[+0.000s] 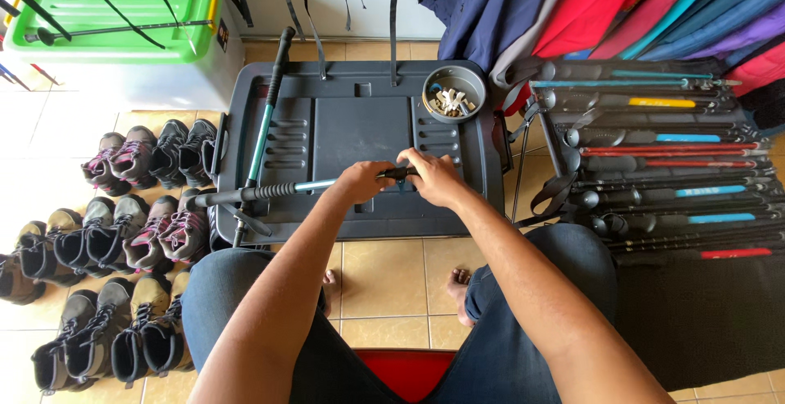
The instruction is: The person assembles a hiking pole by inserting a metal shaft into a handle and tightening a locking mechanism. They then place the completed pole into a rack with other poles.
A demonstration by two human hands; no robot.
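My left hand [361,181] and my right hand [433,177] both grip a trekking pole [270,191] with a teal shaft and a black foam handle that points left. The hands meet at the pole's black end piece, over a dark grey plastic lid [343,126] that serves as a work surface. A second teal pole [266,118] lies upright along the lid's left side. A grey round bowl [454,93] with small pale parts sits on the lid's far right corner.
Several hiking boots [123,232] stand in rows on the tiled floor at left. A stack of trekking poles [662,159] lies at right, below hanging jackets [605,3]. A green-lidded bin [106,20] stands at the far left. My knees and bare feet [462,289] are below.
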